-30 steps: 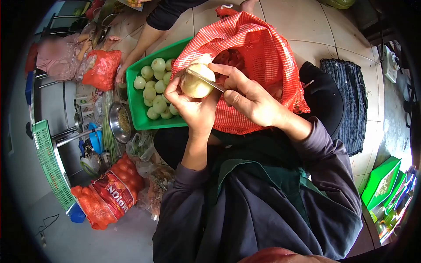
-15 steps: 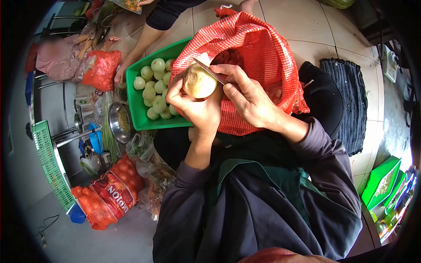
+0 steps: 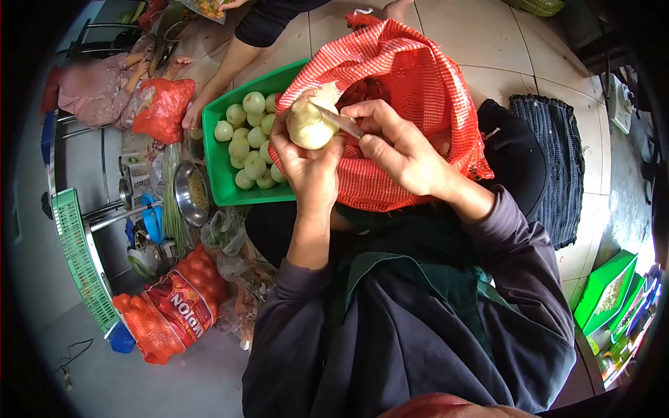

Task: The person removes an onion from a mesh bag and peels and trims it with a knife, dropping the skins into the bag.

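A pale onion (image 3: 311,127) with loose papery skin at its top is gripped by my left hand (image 3: 311,167), thumb in front and fingers around its far side. My right hand (image 3: 408,150) is closed on a small knife (image 3: 338,120), whose blade lies against the onion's upper right face. Both hands are over a red mesh sack (image 3: 446,97), its mouth rolled open and some dark reddish scraps inside. Left of the onion stands a green tray (image 3: 216,167) with several peeled onions (image 3: 254,166) in it.
A full orange net bag (image 3: 171,306) lies at lower left beside clear plastic bags (image 3: 244,289). Nearby are a metal bowl (image 3: 191,194) and a green crate (image 3: 82,261). Two other people sit at upper left, near a red bag (image 3: 162,110). A dark mat (image 3: 550,164) lies right.
My left hand has turned the onion and shifted slightly left. The knife has moved from near the onion's top down onto its right face, and a flap of skin now hangs at the top.
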{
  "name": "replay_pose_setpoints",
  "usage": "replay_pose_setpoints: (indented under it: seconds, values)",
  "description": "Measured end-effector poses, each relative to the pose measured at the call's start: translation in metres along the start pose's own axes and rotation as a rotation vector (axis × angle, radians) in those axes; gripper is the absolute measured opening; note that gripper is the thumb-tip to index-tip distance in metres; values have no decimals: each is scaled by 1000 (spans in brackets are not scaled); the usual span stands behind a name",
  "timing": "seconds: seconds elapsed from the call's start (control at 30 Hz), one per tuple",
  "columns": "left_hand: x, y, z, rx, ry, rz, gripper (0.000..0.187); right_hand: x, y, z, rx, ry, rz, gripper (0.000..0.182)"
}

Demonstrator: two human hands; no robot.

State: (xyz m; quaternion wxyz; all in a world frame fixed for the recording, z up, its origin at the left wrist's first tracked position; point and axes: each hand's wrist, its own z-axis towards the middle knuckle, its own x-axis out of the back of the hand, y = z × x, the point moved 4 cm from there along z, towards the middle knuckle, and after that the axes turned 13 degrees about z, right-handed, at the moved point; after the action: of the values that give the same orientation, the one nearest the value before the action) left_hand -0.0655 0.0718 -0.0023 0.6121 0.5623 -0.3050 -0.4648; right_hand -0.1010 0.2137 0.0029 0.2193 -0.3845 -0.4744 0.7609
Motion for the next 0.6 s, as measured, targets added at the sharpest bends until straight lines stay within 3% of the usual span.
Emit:
replay_pose_setpoints:
  seconds: [0.17,0.27,0.37,0.47,0.6]
  values:
    - [0,-4,-3,-80,65,222,74,-4,-10,-5,-124,-78,-150,44]
    - [-4,3,-5,-134,89,308,72,-6,-14,-5,-100,-102,-148,47]
    - [-6,4,-5,-230,110,388,70,-10,-8,-6,131,-9,-265,45]
    - [-7,4,-7,-348,138,519,72,-12,-7,-7,225,27,-354,42]
    - [-11,-1,-10,-494,164,602,74,-6,-1,-4,119,71,-223,40]
